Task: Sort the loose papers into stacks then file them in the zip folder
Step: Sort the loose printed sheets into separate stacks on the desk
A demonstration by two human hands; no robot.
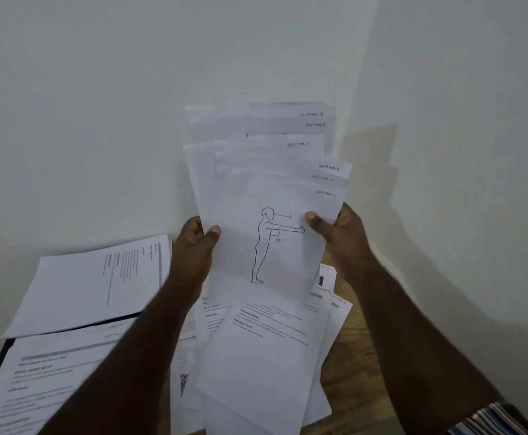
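Both forearms reach up, left hand and right hand pinching fanned white papers labelled by section.

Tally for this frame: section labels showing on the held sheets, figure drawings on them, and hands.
Section labels on the held sheets: 6
Figure drawing: 1
Hands: 2, left hand and right hand
Total: 9
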